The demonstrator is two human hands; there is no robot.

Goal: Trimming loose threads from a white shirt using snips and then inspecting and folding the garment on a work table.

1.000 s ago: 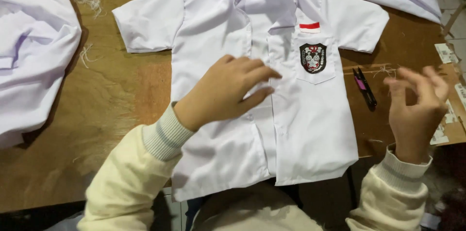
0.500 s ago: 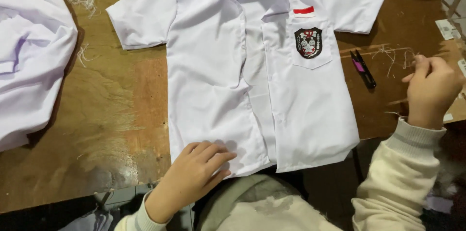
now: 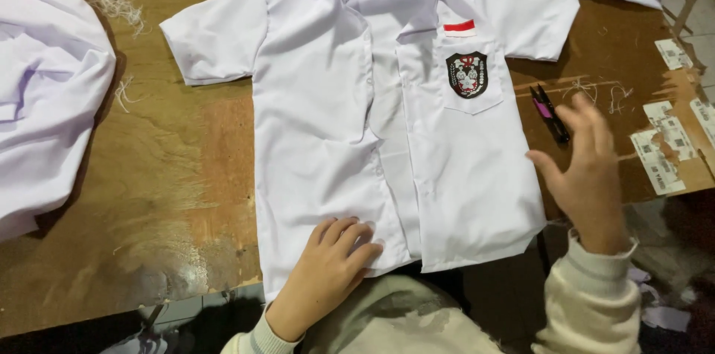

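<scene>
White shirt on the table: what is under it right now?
The white shirt lies flat on the wooden table, its hem overhanging the near edge. The left hand presses on the hem. Whatever lies beneath the cloth is covered and cannot be seen.

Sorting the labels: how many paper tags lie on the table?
4, all at the table's right edge: one farthest up, one lower, one below that, one cut by the frame. More may be hidden.
</scene>
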